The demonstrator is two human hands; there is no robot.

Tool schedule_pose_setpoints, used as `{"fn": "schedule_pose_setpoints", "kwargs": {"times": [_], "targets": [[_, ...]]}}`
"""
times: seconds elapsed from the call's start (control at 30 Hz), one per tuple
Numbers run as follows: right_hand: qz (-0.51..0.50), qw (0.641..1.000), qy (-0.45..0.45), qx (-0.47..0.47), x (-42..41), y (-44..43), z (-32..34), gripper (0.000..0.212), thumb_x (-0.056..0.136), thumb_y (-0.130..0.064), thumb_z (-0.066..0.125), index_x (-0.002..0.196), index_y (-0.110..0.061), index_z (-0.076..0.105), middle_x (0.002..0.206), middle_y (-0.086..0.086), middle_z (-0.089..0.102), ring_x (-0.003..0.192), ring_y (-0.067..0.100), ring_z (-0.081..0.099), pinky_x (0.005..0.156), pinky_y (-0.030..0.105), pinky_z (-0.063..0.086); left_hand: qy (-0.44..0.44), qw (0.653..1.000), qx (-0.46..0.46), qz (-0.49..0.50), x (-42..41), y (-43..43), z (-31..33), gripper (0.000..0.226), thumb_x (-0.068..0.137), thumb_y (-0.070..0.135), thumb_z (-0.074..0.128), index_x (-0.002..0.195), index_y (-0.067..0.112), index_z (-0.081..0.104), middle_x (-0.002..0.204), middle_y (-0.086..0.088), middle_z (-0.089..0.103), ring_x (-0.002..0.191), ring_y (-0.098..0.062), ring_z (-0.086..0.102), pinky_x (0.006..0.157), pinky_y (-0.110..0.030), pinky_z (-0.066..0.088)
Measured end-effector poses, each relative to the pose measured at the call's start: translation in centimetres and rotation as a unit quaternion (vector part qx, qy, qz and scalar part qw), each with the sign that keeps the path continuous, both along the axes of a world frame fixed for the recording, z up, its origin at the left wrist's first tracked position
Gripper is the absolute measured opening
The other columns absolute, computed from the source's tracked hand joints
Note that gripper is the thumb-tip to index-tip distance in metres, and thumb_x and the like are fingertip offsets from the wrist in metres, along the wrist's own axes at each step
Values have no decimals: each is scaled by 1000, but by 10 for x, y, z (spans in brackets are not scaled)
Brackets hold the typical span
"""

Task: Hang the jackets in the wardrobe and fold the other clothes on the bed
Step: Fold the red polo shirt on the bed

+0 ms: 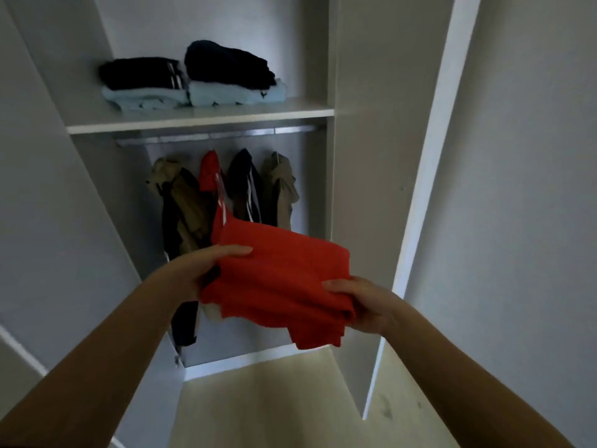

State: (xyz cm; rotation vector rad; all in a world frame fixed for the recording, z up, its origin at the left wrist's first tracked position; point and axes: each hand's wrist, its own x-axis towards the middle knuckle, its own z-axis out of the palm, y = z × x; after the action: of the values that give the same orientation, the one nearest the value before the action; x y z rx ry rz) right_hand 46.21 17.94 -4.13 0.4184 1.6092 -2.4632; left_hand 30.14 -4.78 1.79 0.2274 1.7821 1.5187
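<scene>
Wardrobe (pixel 361 156) open, jackets (pixel 232 189) hung. Your left hand (pixel 200 270) and right hand (pixel 361 302) pinch the folded red top (pixel 281 279) by its ends, below the shelf (pixel 200 119) front edge. Keep it flat, raise it, and set it on the shelf's right end.

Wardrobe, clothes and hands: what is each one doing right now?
Wardrobe: open.
Red garment: folded, held up in front of the wardrobe.
Left hand: grips the garment's left edge.
Right hand: grips its right edge.
Shelf clothes: folded, in two piles.
Jackets: hanging from the rail.
</scene>
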Motion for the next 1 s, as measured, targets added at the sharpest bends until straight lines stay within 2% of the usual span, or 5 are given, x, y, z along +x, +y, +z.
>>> {"fn": "schedule_pose_setpoints", "kwargs": {"times": [0.23, 0.33, 0.5, 0.67, 1.0], "targets": [[12, 995, 67, 75, -117, 15, 28, 71, 68, -2, 77, 130, -20, 49, 117, 7, 67, 104, 28, 66, 79, 37, 57, 100, 995, -6, 16, -58, -12, 26, 63, 47, 29, 89, 102, 31, 58, 90, 6, 74, 82, -16, 71, 61, -29, 57], [60, 988, 103, 100, -165, 20, 52, 54, 75, -17, 74, 124, -27, 52, 109, -1, 72, 99, 20, 69, 75, 32, 58, 135, 987, 18, 84, -85, -15, 39, 79, 47, 35, 91, 117, 24, 55, 108, -1, 69, 99, -22, 66, 78, -33, 54], [104, 976, 113, 156, -258, 21, 92, 67, 67, -41, 76, 127, -24, 53, 110, 0, 71, 101, 21, 68, 89, 39, 55, 143, 969, 58, 194, -151, -22, 58, 33, 79, 30, 70, 108, 18, 59, 91, -1, 73, 84, -17, 70, 68, -28, 54], [110, 965, 133, 198, -376, 12, 147, 27, 85, -42, 63, 104, -23, 63, 91, -2, 75, 84, 16, 72, 69, 31, 55, 231, 940, 84, 236, -252, -38, 99, 12, 89, 10, 59, 98, 14, 65, 86, -5, 75, 72, -13, 71, 57, -20, 55], [13, 837, 397, 375, -638, -23, 317, 29, 81, -11, 68, 102, -30, 60, 98, -8, 69, 89, 6, 67, 68, 19, 52, 520, 816, 22, 253, -511, -69, 267, 38, 76, -16, 64, 105, 8, 61, 93, -8, 63, 75, -16, 58, 72, -27, 49]]}}
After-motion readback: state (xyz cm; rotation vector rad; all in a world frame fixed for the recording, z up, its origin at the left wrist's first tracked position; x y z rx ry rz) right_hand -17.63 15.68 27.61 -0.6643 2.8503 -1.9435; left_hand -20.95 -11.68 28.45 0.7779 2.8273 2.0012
